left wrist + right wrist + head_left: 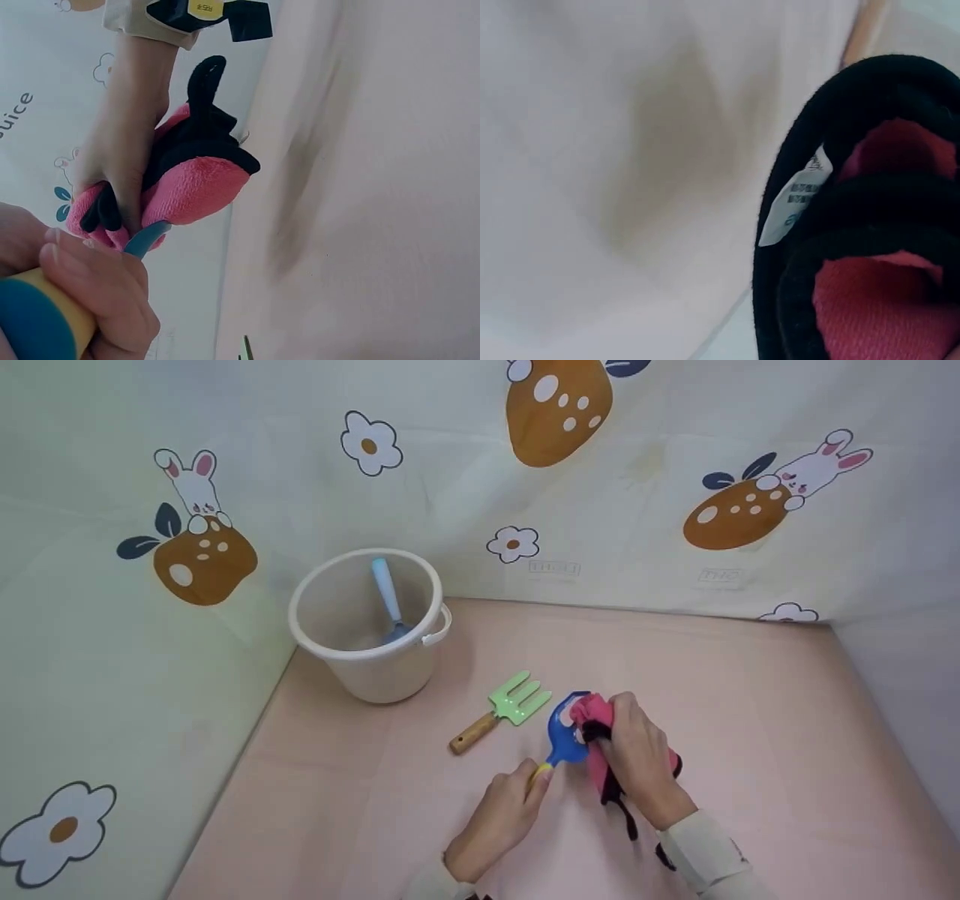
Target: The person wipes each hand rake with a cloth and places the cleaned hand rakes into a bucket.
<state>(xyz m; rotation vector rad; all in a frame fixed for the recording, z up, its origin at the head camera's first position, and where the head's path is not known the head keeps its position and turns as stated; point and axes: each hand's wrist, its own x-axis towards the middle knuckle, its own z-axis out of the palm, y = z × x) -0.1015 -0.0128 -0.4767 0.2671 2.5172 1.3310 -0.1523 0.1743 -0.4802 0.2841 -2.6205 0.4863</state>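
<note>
My left hand (499,816) grips the yellow and blue handle (37,319) of a small garden trowel, whose blue scoop (562,741) is raised above the table. A pink cloth (598,769) with black edging is bunched in my right hand (641,754), pressed against the scoop's inner face and partly covering it. In the left wrist view the pink cloth (201,191) wraps about the scoop's edge, and a black loop sticks out. The right wrist view shows the cloth's black trim (780,195) and a white label (799,199); that hand is mostly out of frame there.
A green hand fork (517,701) with a wooden handle lies left of the trowel. Behind it, a cream bucket (390,675) stands in the far left corner, holding a tool with a light blue handle (385,589). Patterned sheeting (450,495) encloses the pink tabletop (337,810).
</note>
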